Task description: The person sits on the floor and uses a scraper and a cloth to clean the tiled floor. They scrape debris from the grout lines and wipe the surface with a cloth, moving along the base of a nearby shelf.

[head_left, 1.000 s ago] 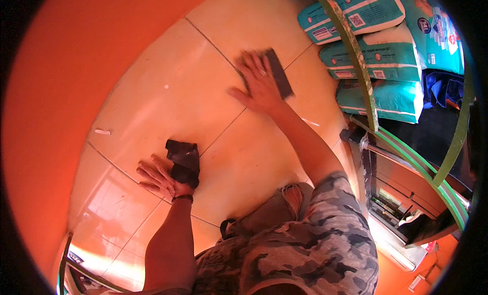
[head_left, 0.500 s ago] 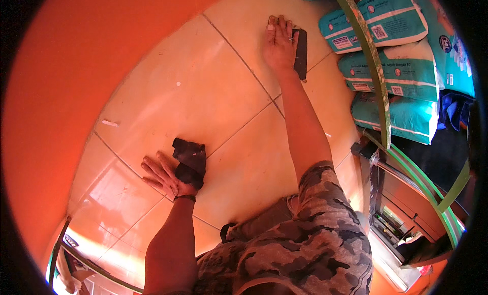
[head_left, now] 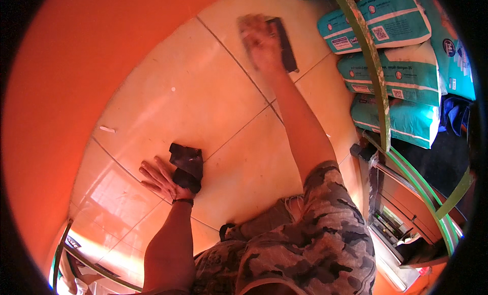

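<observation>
Spread fingers of my left hand (head_left: 161, 180) lie on the tiled floor. A crumpled black piece (head_left: 186, 165), like cloth or thin sheet, sits against its thumb side and hides the thumb. Farther off to the right, my right hand (head_left: 262, 43) is palm down and smeared by motion. From under its right side sticks a dark flat piece (head_left: 285, 46) with straight edges, which moves along with the hand. I cannot make out its material.
An orange wall (head_left: 91, 51) curves along the left. Stacked teal packages (head_left: 391, 74) stand on the right behind a green metal bar (head_left: 373, 66). A small white scrap (head_left: 108, 129) lies on the floor tiles (head_left: 168, 112). Below the packages is a metal-framed rack (head_left: 378, 163).
My right hand has swept to the left with the dark flat piece under it. My left hand and the crumpled black piece have stayed almost where they were.
</observation>
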The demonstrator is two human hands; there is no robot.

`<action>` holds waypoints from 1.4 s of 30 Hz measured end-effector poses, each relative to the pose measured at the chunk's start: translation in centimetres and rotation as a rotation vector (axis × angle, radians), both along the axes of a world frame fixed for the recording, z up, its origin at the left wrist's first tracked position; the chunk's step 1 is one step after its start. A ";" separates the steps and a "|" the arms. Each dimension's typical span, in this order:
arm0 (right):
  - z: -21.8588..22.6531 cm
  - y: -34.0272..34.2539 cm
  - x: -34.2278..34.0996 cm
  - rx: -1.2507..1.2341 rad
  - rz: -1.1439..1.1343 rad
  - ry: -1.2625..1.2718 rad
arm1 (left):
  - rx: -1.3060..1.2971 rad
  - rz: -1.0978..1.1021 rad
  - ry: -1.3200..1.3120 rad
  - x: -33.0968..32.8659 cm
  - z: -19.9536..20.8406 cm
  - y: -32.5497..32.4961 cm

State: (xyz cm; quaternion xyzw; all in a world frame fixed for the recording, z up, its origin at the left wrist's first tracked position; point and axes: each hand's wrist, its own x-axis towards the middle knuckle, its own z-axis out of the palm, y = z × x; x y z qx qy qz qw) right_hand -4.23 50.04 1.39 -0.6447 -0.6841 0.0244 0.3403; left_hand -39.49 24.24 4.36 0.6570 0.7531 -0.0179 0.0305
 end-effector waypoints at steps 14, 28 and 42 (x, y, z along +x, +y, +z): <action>0.5 -0.2 -2.9 0.037 0.060 0.053 | 0.044 -0.008 -0.028 0.1 0.3 0.4; 1.3 1.7 -2.8 0.049 -0.056 -0.034 | 0.056 0.017 -0.092 0.2 0.4 0.3; 1.9 -5.5 0.9 -0.064 -0.093 -0.187 | 0.055 0.012 -0.125 0.5 0.6 0.2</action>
